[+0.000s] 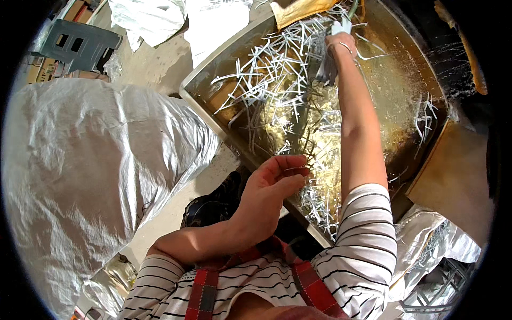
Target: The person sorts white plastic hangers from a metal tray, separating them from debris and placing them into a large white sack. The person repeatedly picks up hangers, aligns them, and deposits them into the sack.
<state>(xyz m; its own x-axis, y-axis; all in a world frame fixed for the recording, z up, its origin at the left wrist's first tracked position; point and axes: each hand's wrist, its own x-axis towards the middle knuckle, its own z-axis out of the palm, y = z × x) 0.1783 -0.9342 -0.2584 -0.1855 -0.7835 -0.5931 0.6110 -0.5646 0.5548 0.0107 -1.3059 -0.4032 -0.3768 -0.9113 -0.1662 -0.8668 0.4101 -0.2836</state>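
A large metal-rimmed tray [205, 66] holds many thin white strips [261, 74], heaped mostly on its left side, over a wet-looking, yellowish bottom. My right arm stretches across it. At the far end my right hand [340, 44], with a thin bracelet at the wrist, is among the strips. Something pale covers or lies at its fingers, and glare hides what they grip. Above the tray's near edge my left hand [277, 178] is loosely curled, thumb and fingers a little apart, with nothing visible in it. More strips lie beside its fingertips.
A big silvery cover [101, 181] drapes over something at the left. Behind it stands a grey plastic crate [80, 45] near cardboard boxes. White bags [149, 18] lie at the far left of the tray. A brown board [453, 176] leans by its right corner, above more plastic bags [421, 240].
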